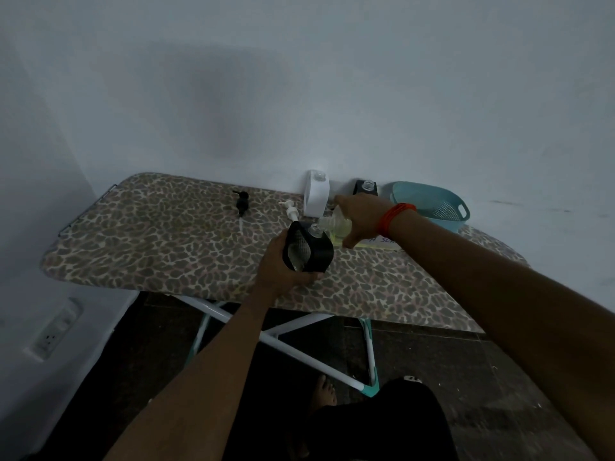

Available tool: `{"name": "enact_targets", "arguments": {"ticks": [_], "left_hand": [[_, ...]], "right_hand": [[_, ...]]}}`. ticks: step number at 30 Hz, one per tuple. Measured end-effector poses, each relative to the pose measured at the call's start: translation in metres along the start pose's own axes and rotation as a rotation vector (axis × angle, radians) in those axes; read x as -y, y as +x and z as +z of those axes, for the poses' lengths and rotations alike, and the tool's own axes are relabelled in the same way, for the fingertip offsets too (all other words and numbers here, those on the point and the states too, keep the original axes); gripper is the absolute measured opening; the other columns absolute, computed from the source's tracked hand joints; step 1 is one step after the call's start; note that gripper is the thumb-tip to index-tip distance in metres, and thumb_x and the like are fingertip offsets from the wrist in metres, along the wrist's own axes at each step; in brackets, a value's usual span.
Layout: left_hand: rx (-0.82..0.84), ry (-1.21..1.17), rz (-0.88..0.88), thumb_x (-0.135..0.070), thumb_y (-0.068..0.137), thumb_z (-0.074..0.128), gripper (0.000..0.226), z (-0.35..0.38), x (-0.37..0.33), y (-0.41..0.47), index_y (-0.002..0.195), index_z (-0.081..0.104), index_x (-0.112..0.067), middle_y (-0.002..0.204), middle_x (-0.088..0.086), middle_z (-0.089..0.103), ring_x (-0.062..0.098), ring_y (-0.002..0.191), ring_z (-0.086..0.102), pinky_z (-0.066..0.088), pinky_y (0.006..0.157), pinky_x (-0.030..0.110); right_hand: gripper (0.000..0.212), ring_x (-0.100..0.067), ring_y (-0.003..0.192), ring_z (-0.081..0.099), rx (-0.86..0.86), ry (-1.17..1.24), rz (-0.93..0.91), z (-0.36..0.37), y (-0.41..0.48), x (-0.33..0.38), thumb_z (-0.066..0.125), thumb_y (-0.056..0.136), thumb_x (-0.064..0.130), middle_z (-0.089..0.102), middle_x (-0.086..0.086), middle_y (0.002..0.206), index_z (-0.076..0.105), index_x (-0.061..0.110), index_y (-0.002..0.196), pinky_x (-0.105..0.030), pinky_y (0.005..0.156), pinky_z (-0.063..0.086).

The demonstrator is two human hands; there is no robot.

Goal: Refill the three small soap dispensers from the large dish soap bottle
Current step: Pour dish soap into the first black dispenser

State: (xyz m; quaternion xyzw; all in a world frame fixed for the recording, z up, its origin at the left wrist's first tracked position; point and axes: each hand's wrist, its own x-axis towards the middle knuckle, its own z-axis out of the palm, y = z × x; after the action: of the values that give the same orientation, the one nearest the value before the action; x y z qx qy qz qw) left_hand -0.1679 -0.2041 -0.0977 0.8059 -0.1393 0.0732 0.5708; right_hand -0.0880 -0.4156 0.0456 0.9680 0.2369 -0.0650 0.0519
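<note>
My left hand (283, 266) grips a black soap dispenser (307, 249) with its pump off, held just above the leopard-print ironing board (159, 247). My right hand (361, 219) holds the large dish soap bottle (334, 224) tipped on its side, its clear neck at the black dispenser's open mouth. Yellowish soap shows inside the bottle. A white dispenser (316, 197) and a second black dispenser (365, 188) stand open at the wall. A black pump (242, 202) and a white pump (290, 209) lie on the board.
A teal colander basket (432, 204) sits at the board's far right by the wall. A paper label (379, 242) lies under my right hand. The board's white and teal legs (293, 347) cross below. A wall socket (55, 331) is at lower left.
</note>
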Motion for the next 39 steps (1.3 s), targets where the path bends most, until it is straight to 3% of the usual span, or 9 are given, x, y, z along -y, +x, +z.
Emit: {"name": "enact_targets", "arguments": {"ticks": [4, 6, 9, 12, 23, 29, 33, 36, 39], "left_hand": [[0.008, 0.008, -0.016, -0.061, 0.057, 0.085, 0.092, 0.0, -0.001, 0.002, 0.126, 0.028, -0.082, 0.124, -0.062, 0.037, -0.038, 0.112, 0.036, 0.034, 0.089, -0.008], [0.007, 0.015, -0.035, -0.063, 0.057, 0.085, 0.093, 0.0, 0.001, 0.004, 0.128, 0.028, -0.082, 0.126, -0.058, 0.04, -0.034, 0.115, 0.039, 0.038, 0.096, 0.002], [-0.006, -0.001, -0.058, -0.063, 0.054, 0.086, 0.106, 0.003, 0.008, 0.006, 0.146, 0.035, -0.052, 0.144, -0.026, 0.048, 0.004, 0.134, 0.048, 0.044, 0.112, 0.036], [0.003, 0.01, -0.074, -0.064, 0.052, 0.085, 0.122, 0.003, 0.007, 0.007, 0.155, 0.036, -0.022, 0.154, 0.002, 0.046, 0.025, 0.141, 0.046, 0.041, 0.115, 0.049], [-0.008, -0.018, -0.078, -0.057, 0.055, 0.089, 0.113, 0.002, 0.004, 0.007, 0.152, 0.042, -0.024, 0.148, -0.001, 0.052, 0.023, 0.136, 0.052, 0.046, 0.11, 0.052], [-0.019, 0.009, -0.102, -0.032, 0.061, 0.099, 0.11, 0.002, 0.008, 0.008, 0.153, 0.04, -0.02, 0.149, 0.001, 0.051, 0.024, 0.136, 0.051, 0.047, 0.109, 0.053], [-0.022, 0.012, -0.099, -0.037, 0.06, 0.099, 0.11, 0.002, 0.008, 0.009, 0.152, 0.041, -0.022, 0.147, 0.001, 0.052, 0.024, 0.135, 0.051, 0.047, 0.108, 0.053], [-0.007, 0.003, -0.103, -0.052, 0.055, 0.093, 0.116, 0.002, 0.008, 0.009, 0.153, 0.04, -0.02, 0.148, 0.002, 0.052, 0.025, 0.136, 0.051, 0.046, 0.11, 0.052], [-0.015, 0.002, -0.101, -0.046, 0.058, 0.096, 0.111, 0.002, 0.009, 0.009, 0.152, 0.042, -0.021, 0.146, 0.001, 0.054, 0.024, 0.134, 0.053, 0.047, 0.108, 0.054]], "right_hand": [[0.102, -0.031, 0.108, 0.061, -0.002, -0.009, 0.003, 0.002, 0.0, -0.001, 0.09, 0.058, 0.05, 0.062, -0.014, 0.123, 0.037, 0.012, 0.137, -0.033, 0.077, 0.045], [0.098, -0.03, 0.106, 0.061, -0.005, -0.019, 0.0, 0.001, 0.0, 0.0, 0.09, 0.059, 0.049, 0.063, -0.013, 0.122, 0.038, 0.012, 0.134, -0.036, 0.08, 0.049], [0.098, -0.03, 0.106, 0.062, -0.012, -0.033, -0.004, 0.0, -0.002, 0.001, 0.09, 0.06, 0.049, 0.063, -0.013, 0.121, 0.038, 0.011, 0.135, -0.037, 0.081, 0.05], [0.098, -0.029, 0.105, 0.062, -0.015, -0.035, -0.004, -0.001, -0.004, 0.002, 0.089, 0.06, 0.048, 0.063, -0.013, 0.121, 0.038, 0.011, 0.135, -0.034, 0.077, 0.048], [0.092, -0.026, 0.096, 0.061, 0.0, -0.059, -0.001, -0.007, -0.006, 0.007, 0.089, 0.062, 0.047, 0.064, -0.009, 0.11, 0.04, 0.013, 0.132, -0.034, 0.07, 0.046], [0.092, -0.021, 0.085, 0.054, -0.008, -0.04, -0.004, -0.008, -0.008, 0.009, 0.089, 0.061, 0.044, 0.063, -0.007, 0.101, 0.04, 0.012, 0.133, -0.032, 0.068, 0.044], [0.093, -0.019, 0.083, 0.052, -0.006, -0.027, -0.001, -0.009, -0.009, 0.01, 0.089, 0.061, 0.044, 0.049, 0.003, 0.088, 0.04, 0.012, 0.134, -0.033, 0.068, 0.045], [0.092, -0.019, 0.082, 0.051, -0.007, -0.023, 0.002, -0.008, -0.008, 0.009, 0.089, 0.061, 0.044, 0.054, 0.0, 0.09, 0.041, 0.013, 0.132, -0.033, 0.068, 0.045], [0.09, -0.018, 0.081, 0.052, -0.008, -0.014, 0.008, -0.007, -0.008, 0.01, 0.09, 0.06, 0.043, 0.054, 0.002, 0.089, 0.042, 0.013, 0.131, -0.032, 0.067, 0.045]]}}
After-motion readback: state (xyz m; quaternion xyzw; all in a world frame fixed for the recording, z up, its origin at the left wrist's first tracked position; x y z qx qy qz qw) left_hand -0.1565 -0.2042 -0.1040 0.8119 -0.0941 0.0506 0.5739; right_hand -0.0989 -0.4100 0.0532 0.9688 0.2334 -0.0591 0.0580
